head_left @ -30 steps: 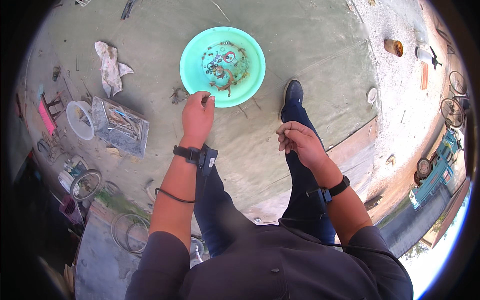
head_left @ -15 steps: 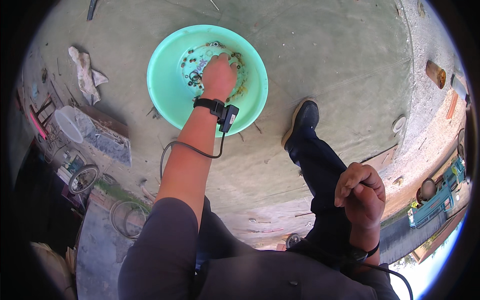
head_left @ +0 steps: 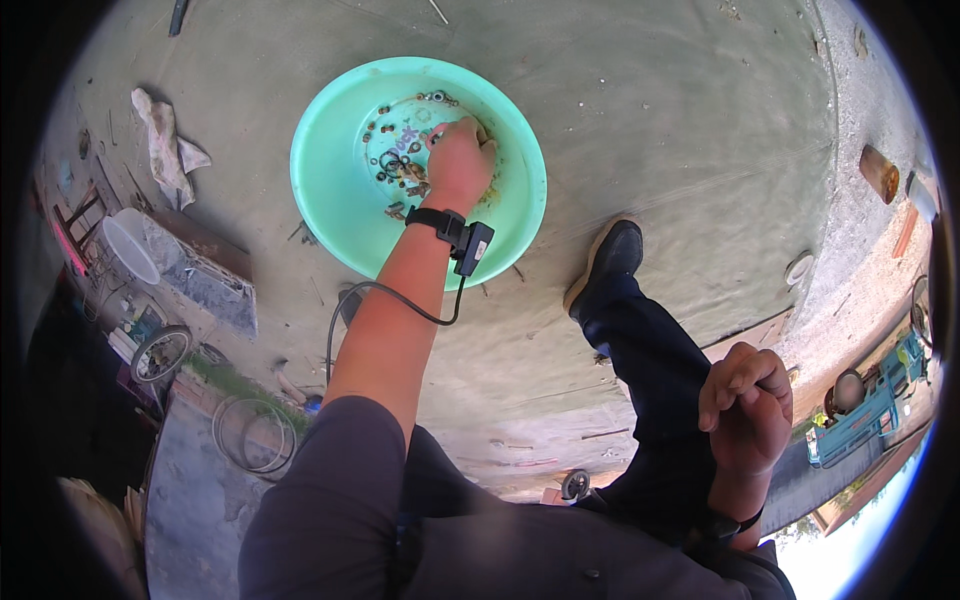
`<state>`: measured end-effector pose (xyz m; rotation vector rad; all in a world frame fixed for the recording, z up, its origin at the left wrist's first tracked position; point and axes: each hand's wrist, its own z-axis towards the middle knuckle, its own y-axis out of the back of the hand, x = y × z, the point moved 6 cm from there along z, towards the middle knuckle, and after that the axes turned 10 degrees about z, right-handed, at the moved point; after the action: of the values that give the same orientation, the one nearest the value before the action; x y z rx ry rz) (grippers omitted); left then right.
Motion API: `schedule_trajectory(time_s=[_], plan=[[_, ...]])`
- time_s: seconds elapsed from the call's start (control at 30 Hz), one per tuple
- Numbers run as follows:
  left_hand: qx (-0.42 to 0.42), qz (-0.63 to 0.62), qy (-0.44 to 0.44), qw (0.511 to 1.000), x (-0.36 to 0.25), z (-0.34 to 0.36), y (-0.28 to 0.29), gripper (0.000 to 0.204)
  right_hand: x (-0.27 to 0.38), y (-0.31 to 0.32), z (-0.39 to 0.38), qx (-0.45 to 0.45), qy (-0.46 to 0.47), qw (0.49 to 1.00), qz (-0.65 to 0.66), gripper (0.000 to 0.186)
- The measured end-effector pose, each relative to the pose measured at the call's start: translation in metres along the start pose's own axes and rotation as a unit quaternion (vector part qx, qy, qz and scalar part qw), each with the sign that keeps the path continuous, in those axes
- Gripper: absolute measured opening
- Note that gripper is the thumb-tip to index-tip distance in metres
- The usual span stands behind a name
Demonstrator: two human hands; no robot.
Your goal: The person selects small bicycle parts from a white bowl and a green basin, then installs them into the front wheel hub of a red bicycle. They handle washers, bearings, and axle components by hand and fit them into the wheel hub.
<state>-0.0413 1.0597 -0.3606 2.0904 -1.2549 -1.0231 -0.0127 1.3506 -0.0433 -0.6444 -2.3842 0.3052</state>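
A light green plastic basin [head_left: 335,215] stands on the floor in front of me. Small metal nuts and rings [head_left: 388,165] lie scattered over its bottom, some rusty brown, some dark. My left hand [head_left: 462,165] reaches into the basin's right half, palm down, fingers curled at the bottom. A small dark ring-like piece shows at its fingertips, too small to name surely. Away from the basin, my right hand [head_left: 745,410] is raised above my right leg. Its fingers are bent in against the thumb, and whatever they may hold is hidden.
My right shoe [head_left: 608,262] is close to the basin's lower right. A whitish rag [head_left: 165,145] lies on the floor at the left, above a white round tub [head_left: 130,245]. A small wheel [head_left: 162,353] is farther down. A rusty cylinder [head_left: 878,173] lies at the right.
My left hand has shifted right inside the basin, uncovering a cluster of brownish pieces near its middle. My right hand stays curled, slightly lower and farther right in the view.
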Motion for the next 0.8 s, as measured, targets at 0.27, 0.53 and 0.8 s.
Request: schedule_trajectory(time_s=[0.27,0.53,0.8], plan=[[0.082,-0.463,0.245,0.848,0.096,-0.112,0.005,0.029,-0.04,-0.036,-0.004,0.051,-0.06,0.996,-0.032,0.013],[0.088,-0.387,0.3,0.868,0.129,-0.114,-0.009,0.041,-0.072,-0.05,-0.016,0.049,-0.083,0.993,-0.062,0.014],[0.194,-0.434,0.267,0.838,0.089,-0.098,-0.032,0.049,-0.086,-0.056,-0.024,0.038,-0.09,0.992,-0.08,0.015]])
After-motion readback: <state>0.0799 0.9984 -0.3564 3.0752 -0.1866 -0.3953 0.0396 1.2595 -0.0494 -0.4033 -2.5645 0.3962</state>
